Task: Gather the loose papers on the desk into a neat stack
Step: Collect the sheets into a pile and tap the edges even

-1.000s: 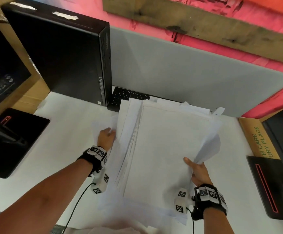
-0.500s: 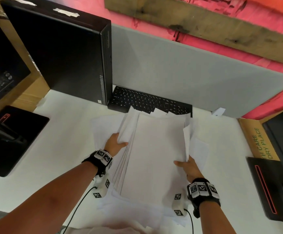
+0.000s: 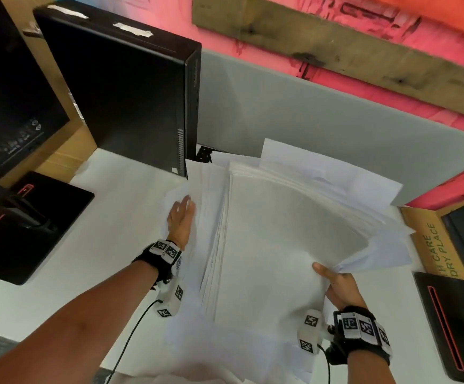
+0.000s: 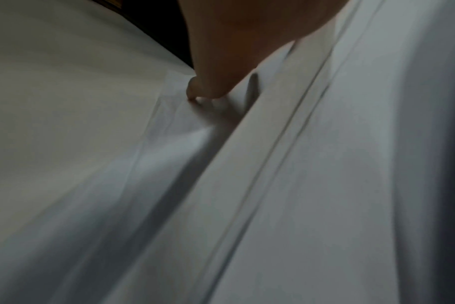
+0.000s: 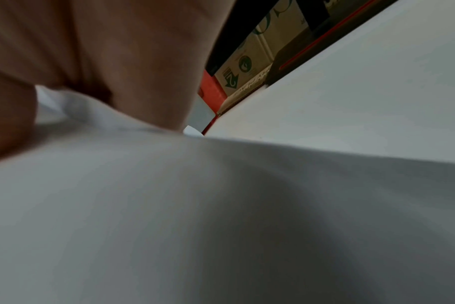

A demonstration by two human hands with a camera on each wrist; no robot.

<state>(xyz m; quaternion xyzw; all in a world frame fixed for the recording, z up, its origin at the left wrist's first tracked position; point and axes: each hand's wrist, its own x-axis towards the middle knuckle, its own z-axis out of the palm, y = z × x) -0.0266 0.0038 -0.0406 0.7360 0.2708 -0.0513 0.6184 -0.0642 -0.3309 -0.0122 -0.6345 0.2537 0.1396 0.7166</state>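
A thick, fanned pile of white papers [image 3: 280, 231] lies on the white desk [image 3: 114, 231], with looser sheets sticking out at the far right and near edges. My left hand [image 3: 181, 217] lies with straight fingers against the pile's left edge. In the left wrist view one fingertip [image 4: 208, 86] presses a bottom sheet beside the stacked paper edges [image 4: 312, 164]. My right hand [image 3: 338, 286] grips the pile's near right corner, thumb on top and fingers hidden beneath. In the right wrist view the palm [image 5: 117, 51] sits over the bent papers [image 5: 221, 205].
A black computer tower [image 3: 125, 98] stands at the back left, and a grey partition [image 3: 322, 120] runs behind the pile. A keyboard corner [image 3: 204, 154] peeks out by the tower. Black monitor bases [image 3: 31, 225] [image 3: 452, 322] and a cardboard box [image 3: 433, 245] flank the desk.
The pile, squeezed narrow half a second ago, has spread wider and now covers most of the keyboard. My right hand moved right and nearer. My left hand let go and shifted to the pile's left edge.
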